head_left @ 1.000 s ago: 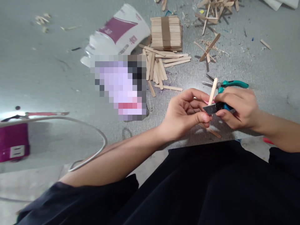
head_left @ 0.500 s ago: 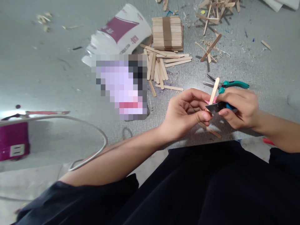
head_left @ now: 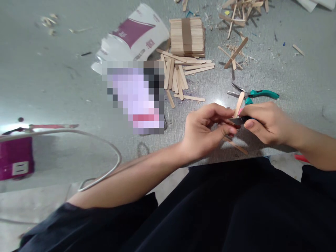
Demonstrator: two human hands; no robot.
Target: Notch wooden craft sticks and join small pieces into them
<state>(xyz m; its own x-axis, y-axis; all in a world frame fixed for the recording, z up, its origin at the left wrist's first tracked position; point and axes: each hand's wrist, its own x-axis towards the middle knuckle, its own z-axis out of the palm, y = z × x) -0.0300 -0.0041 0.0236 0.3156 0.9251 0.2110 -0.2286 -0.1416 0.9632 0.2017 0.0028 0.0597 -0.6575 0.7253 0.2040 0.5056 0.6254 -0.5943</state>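
Observation:
My left hand (head_left: pixel 207 131) pinches a wooden craft stick (head_left: pixel 239 104) that stands up between my two hands, with a bit of pink showing at its base. My right hand (head_left: pixel 265 122) is closed round a small cutter with a grey blade (head_left: pixel 236 121), and the blade lies against the lower part of the stick. Both hands hover just above the near edge of the grey work surface (head_left: pixel 65 80). Another stick (head_left: pixel 235 145) lies on the surface under my hands.
Teal-handled pliers (head_left: pixel 253 93) lie just beyond my right hand. Further back are a banded block of sticks (head_left: pixel 187 36), loose sticks (head_left: pixel 181 75), a white and purple bag (head_left: pixel 133 35) and glued stick shapes (head_left: pixel 236 15). A purple device (head_left: pixel 15 159) with a cable (head_left: pixel 105 147) sits at the left.
The stick has sunk lower and tilted slightly. My fingers have closed tighter round it, and my right hand now covers more of the cutter.

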